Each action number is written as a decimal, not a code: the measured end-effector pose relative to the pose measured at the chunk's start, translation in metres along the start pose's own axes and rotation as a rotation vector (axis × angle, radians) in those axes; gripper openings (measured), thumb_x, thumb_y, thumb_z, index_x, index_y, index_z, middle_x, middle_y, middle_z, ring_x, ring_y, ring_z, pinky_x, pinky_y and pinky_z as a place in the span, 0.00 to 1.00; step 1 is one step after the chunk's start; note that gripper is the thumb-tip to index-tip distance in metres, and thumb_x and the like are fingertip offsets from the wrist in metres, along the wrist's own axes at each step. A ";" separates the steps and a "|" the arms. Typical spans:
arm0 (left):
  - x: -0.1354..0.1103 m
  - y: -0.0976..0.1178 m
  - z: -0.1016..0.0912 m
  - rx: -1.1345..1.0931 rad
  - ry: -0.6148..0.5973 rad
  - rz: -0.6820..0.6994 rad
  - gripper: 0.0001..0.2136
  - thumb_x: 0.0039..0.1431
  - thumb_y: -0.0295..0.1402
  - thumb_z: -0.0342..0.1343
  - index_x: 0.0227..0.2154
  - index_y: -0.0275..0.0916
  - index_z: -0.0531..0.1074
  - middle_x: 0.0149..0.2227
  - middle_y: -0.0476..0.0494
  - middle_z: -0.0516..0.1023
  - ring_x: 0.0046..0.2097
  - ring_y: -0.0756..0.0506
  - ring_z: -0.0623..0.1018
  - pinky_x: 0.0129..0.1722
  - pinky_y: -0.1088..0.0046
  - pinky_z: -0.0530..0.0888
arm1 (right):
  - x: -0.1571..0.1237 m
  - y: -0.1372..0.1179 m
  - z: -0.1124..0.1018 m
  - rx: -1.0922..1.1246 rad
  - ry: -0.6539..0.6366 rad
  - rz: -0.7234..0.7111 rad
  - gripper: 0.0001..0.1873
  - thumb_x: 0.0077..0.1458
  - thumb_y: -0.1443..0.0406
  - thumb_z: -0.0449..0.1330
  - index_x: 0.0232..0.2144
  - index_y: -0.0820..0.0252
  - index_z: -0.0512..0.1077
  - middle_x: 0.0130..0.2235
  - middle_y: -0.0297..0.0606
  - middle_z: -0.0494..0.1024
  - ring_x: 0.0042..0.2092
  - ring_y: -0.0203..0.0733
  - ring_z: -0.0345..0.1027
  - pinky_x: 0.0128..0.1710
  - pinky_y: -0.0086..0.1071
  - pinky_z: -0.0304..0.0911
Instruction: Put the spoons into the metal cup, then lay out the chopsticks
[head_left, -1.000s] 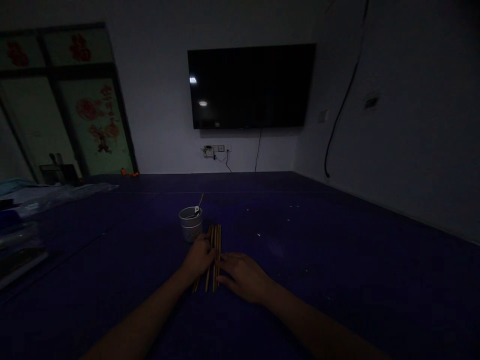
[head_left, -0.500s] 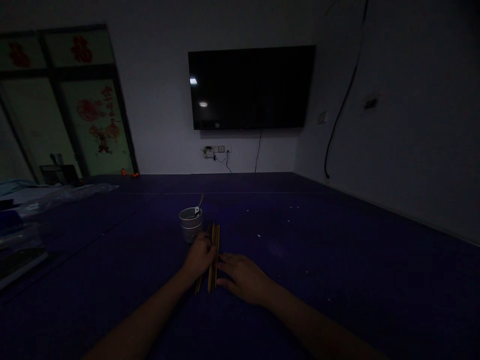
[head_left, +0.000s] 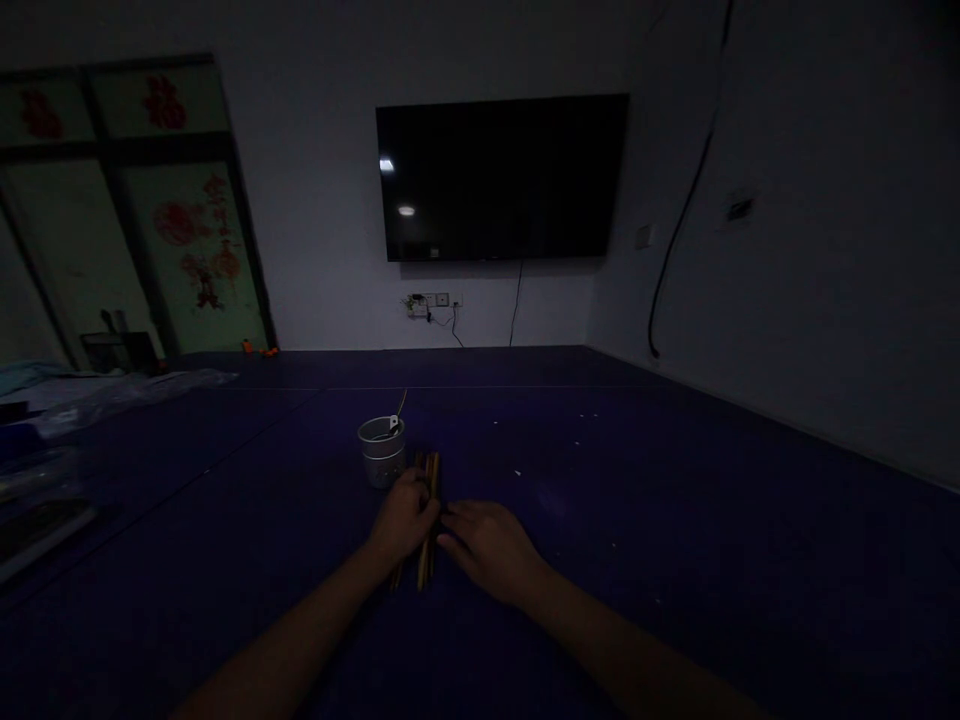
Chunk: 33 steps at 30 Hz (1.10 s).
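Several wooden chopsticks (head_left: 424, 572) lie side by side on the dark blue surface, pointing away from me. My left hand (head_left: 403, 518) is on top of them, its fingers curled round the middle of the bunch and hiding part of it. Just to the right is my right hand (head_left: 491, 550), palm down and low over the surface, its fingers stretched towards the chopsticks with nothing held. Beyond my left hand stands a grey cup-shaped holder (head_left: 383, 462), upright, with a thin utensil (head_left: 401, 404) leaning out of its rim.
Small white scraps (head_left: 517, 472) dot the blue surface (head_left: 675, 500) to the right. On the left lie clear plastic wrap (head_left: 142, 388) and a flat tray-like item (head_left: 45, 535). A television (head_left: 502, 180) hangs on the far wall; a black cable (head_left: 679, 225) dangles at right.
My right hand has drawn slightly right, away from the chopsticks. My left hand has shifted a little towards me and right across the bunch. The holder stays in place.
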<state>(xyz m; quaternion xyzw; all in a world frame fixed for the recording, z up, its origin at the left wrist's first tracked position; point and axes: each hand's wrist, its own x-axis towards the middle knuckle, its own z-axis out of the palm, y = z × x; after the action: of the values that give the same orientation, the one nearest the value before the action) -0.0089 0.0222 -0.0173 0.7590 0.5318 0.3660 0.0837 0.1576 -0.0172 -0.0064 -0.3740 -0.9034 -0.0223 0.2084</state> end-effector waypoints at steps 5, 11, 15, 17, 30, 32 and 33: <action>-0.002 0.002 0.002 0.015 -0.042 0.031 0.09 0.49 0.24 0.52 0.17 0.36 0.68 0.41 0.40 0.73 0.43 0.46 0.74 0.45 0.69 0.70 | 0.000 0.002 -0.001 0.013 0.016 0.067 0.19 0.65 0.59 0.44 0.42 0.60 0.73 0.44 0.44 0.76 0.46 0.45 0.69 0.48 0.36 0.59; -0.002 -0.003 0.006 0.037 -0.043 0.049 0.08 0.49 0.24 0.52 0.18 0.35 0.69 0.41 0.40 0.73 0.42 0.46 0.73 0.44 0.70 0.69 | 0.001 0.002 -0.001 0.027 -0.011 0.059 0.19 0.65 0.59 0.44 0.42 0.59 0.72 0.42 0.43 0.77 0.45 0.44 0.69 0.46 0.35 0.59; -0.001 -0.002 0.008 0.070 -0.051 0.022 0.08 0.49 0.24 0.53 0.17 0.36 0.68 0.41 0.41 0.73 0.42 0.46 0.73 0.43 0.70 0.69 | 0.001 0.002 -0.001 0.024 -0.016 0.066 0.18 0.64 0.59 0.44 0.41 0.60 0.72 0.40 0.42 0.76 0.44 0.44 0.70 0.46 0.35 0.59; 0.000 0.000 0.008 0.089 -0.064 0.016 0.08 0.49 0.24 0.53 0.17 0.36 0.68 0.41 0.41 0.73 0.43 0.46 0.73 0.44 0.70 0.69 | 0.001 0.003 0.000 0.032 -0.031 0.063 0.18 0.64 0.59 0.45 0.40 0.60 0.72 0.40 0.42 0.77 0.43 0.43 0.70 0.45 0.34 0.59; 0.001 0.006 0.007 0.222 -0.119 0.018 0.06 0.50 0.26 0.52 0.20 0.37 0.68 0.37 0.41 0.72 0.41 0.45 0.73 0.43 0.70 0.69 | 0.002 0.004 0.004 0.065 -0.101 -0.058 0.16 0.63 0.61 0.48 0.42 0.62 0.72 0.43 0.44 0.76 0.47 0.44 0.67 0.49 0.35 0.58; 0.001 0.006 0.006 0.228 -0.128 0.016 0.06 0.50 0.26 0.52 0.21 0.37 0.68 0.39 0.41 0.72 0.43 0.45 0.73 0.45 0.69 0.69 | 0.002 0.004 0.004 0.061 -0.096 -0.055 0.16 0.63 0.60 0.48 0.42 0.62 0.72 0.42 0.44 0.76 0.47 0.45 0.67 0.49 0.36 0.58; 0.001 0.006 0.006 0.228 -0.132 0.014 0.05 0.50 0.26 0.52 0.21 0.37 0.68 0.40 0.41 0.72 0.44 0.45 0.72 0.46 0.69 0.68 | 0.002 0.004 0.004 0.056 -0.097 -0.051 0.17 0.63 0.60 0.48 0.41 0.62 0.72 0.42 0.44 0.76 0.46 0.45 0.67 0.48 0.36 0.58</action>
<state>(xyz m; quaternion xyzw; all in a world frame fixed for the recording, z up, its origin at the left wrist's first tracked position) -0.0005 0.0224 -0.0184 0.7897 0.5580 0.2533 0.0292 0.1579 -0.0125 -0.0099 -0.3455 -0.9220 0.0160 0.1741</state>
